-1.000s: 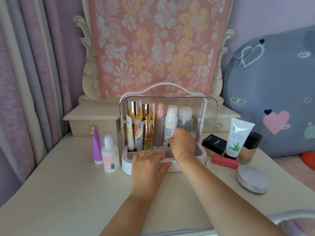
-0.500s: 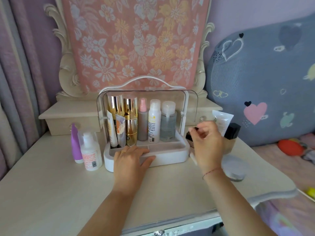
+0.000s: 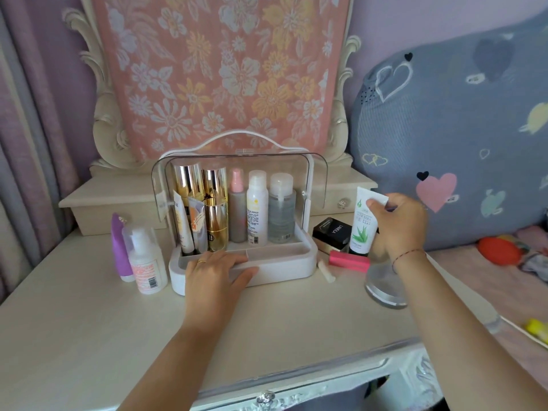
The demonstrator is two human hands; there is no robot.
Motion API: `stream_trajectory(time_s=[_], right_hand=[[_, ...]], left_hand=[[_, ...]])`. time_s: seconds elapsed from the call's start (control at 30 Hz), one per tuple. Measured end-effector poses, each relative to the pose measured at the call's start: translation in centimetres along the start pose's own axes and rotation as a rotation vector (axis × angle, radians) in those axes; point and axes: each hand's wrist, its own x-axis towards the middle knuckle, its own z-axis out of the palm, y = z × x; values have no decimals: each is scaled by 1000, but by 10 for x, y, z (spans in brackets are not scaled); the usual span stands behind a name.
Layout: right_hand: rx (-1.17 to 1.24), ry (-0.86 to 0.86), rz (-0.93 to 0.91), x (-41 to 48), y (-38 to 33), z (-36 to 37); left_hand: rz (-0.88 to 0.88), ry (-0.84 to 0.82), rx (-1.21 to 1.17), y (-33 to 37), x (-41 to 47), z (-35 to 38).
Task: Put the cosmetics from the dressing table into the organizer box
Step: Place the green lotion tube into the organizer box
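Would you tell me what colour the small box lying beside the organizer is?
Pink box, clearest in the head view.

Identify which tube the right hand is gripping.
The white aloe tube, right of the organizer box; right hand pinches its top. The other tubes stand inside the box.

Head-worn view, down over dressing table (image 3: 89,336)

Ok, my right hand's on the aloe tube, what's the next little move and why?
Probably lift the aloe tube straight up and carry it left toward the organizer. The right hand already grips its top, it stands upright outside the box beside the black jar, the lid is up, and the left hand braces the front rim. The front tray looks free.
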Motion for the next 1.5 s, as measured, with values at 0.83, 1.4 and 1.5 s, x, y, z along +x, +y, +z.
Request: stream_trajectory(time_s=[0.83, 1.4, 1.5], right_hand=[[419, -219, -286, -84, -119, 101], [122, -482, -141, -97, -87, 134], [84, -510, -120, -99, -85, 136]], left_hand=[[-50, -5, -26, 2, 0, 1], [-34, -6, -5, -1, 1, 3], [-35, -3, -10, -2, 0, 3]])
